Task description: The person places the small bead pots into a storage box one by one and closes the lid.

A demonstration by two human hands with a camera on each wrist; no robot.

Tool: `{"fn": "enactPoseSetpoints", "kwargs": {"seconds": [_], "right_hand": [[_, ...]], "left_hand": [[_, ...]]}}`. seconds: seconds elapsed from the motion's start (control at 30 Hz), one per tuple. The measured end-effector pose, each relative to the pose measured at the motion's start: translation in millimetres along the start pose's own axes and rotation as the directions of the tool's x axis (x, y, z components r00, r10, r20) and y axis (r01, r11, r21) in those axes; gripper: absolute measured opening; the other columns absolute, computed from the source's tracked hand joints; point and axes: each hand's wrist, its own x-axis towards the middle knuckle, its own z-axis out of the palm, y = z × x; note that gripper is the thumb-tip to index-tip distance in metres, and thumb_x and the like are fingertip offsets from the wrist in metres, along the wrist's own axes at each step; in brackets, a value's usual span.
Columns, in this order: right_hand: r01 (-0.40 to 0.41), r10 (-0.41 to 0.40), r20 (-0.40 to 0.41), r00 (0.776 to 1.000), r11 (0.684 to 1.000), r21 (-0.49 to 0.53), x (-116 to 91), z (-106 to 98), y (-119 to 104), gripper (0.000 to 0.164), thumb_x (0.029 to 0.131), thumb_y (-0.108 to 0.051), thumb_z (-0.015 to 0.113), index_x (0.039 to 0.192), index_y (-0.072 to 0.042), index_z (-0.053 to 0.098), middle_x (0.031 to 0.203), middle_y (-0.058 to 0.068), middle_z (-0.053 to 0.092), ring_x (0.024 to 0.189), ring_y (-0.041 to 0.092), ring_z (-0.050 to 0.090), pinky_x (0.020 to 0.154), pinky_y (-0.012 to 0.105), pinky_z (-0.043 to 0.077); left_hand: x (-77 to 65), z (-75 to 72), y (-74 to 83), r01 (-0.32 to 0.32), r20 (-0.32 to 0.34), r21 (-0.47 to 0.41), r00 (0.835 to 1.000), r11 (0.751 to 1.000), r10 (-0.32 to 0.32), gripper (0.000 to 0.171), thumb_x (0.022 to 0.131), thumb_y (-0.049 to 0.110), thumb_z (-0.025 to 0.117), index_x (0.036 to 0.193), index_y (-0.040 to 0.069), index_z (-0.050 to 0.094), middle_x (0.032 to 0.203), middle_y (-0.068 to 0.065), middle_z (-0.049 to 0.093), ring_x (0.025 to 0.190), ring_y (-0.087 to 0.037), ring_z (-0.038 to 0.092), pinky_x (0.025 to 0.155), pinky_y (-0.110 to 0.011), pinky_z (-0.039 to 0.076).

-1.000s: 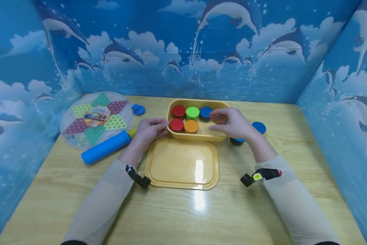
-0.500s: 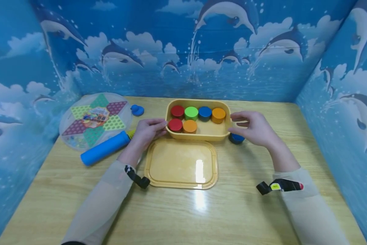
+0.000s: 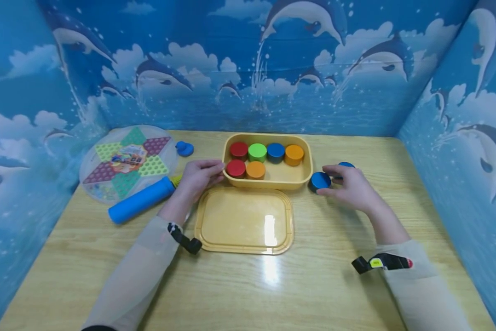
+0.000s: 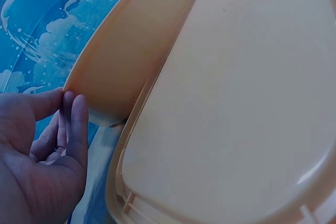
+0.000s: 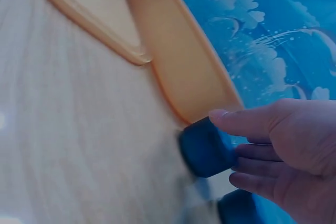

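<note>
A right hand (image 3: 353, 188) closes its thumb and fingers round a blue cylinder block (image 3: 319, 180) standing on the glossy wood-grain table (image 3: 248, 285), just beside the yellow plastic tub (image 3: 268, 184).

The left hand (image 3: 198, 177) rests straight fingers against the tub's rounded left wall, gripping nothing. Inside stand six short, smooth cylinders: two red, one green, one blue, two orange. A second blue block (image 3: 346, 165) sits behind the right hand's fingers. The tub's flat, rounded-corner lid (image 3: 245, 220) lies in front, touching it. To the left lie a round Chinese checkers board (image 3: 128, 158) and a blue tube-shaped pump (image 3: 142, 200).
</note>
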Motion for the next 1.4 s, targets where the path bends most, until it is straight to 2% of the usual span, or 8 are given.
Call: {"fn": "enactPoseSetpoints", "kwargs": {"seconds": [0.17,0.43,0.7,1.03,1.2,1.4], "right_hand": [[-0.027,0.027,0.003,1.000,0.999,-0.021,3.4,9.8,5.9,0.071,0.093,-0.018,0.085,0.151,0.006,0.051,0.148,0.029,0.054,0.132,0.046,0.057,0.105,0.057,0.054],[-0.041,0.041,-0.013,0.999,0.999,-0.022,6.1,18.8,11.1,0.072,0.095,-0.015,0.084,0.153,0.006,0.047,0.152,0.030,0.050,0.136,0.048,0.053,0.108,0.060,0.050],[-0.041,0.040,-0.031,0.999,0.998,-0.045,0.2,13.5,8.3,0.070,0.095,-0.018,0.084,0.151,0.005,0.050,0.148,0.030,0.053,0.131,0.047,0.056,0.105,0.061,0.053],[0.021,-0.024,-0.069,0.997,0.999,-0.041,-3.6,-17.2,-16.9,0.067,0.093,-0.010,0.083,0.150,0.007,0.051,0.146,0.031,0.054,0.126,0.049,0.059,0.101,0.062,0.055],[0.058,-0.060,-0.077,0.995,0.998,-0.019,3.8,-27.9,-30.0,0.066,0.092,-0.007,0.083,0.149,0.006,0.053,0.145,0.028,0.056,0.125,0.046,0.060,0.100,0.059,0.056],[0.077,-0.077,-0.037,0.996,0.997,-0.005,18.9,-29.2,-52.5,0.065,0.091,-0.008,0.084,0.147,0.004,0.054,0.143,0.023,0.058,0.127,0.041,0.058,0.101,0.057,0.056]], "left_hand": [[1.1,-0.5,-1.5,-0.007,0.002,-0.001,1.000,1.000,0.007,0.034,0.100,0.016,0.076,0.132,0.006,0.073,0.125,-0.014,0.070,0.101,-0.022,0.074,0.086,-0.029,0.064],[2.2,-1.3,-1.6,-0.001,0.000,0.004,1.000,1.000,0.001,0.033,0.100,0.017,0.076,0.131,0.007,0.074,0.125,-0.013,0.069,0.103,-0.022,0.073,0.086,-0.030,0.064],[4.2,-1.4,-3.0,0.004,0.011,-0.014,1.000,1.000,-0.004,0.033,0.099,0.016,0.077,0.131,0.007,0.074,0.126,-0.013,0.069,0.103,-0.022,0.073,0.086,-0.030,0.064],[2.0,-2.6,-0.2,0.007,0.004,-0.015,1.000,1.000,-0.007,0.034,0.100,0.015,0.077,0.132,0.006,0.073,0.126,-0.013,0.069,0.102,-0.021,0.074,0.086,-0.030,0.064],[2.1,-2.1,-0.9,-0.001,0.008,-0.016,1.000,1.000,0.001,0.034,0.099,0.015,0.077,0.131,0.006,0.073,0.126,-0.014,0.069,0.101,-0.022,0.073,0.086,-0.030,0.064],[1.9,-2.2,-0.6,0.003,0.009,-0.017,1.000,1.000,-0.003,0.033,0.099,0.015,0.077,0.131,0.006,0.074,0.125,-0.013,0.070,0.101,-0.022,0.073,0.086,-0.030,0.064]]}}
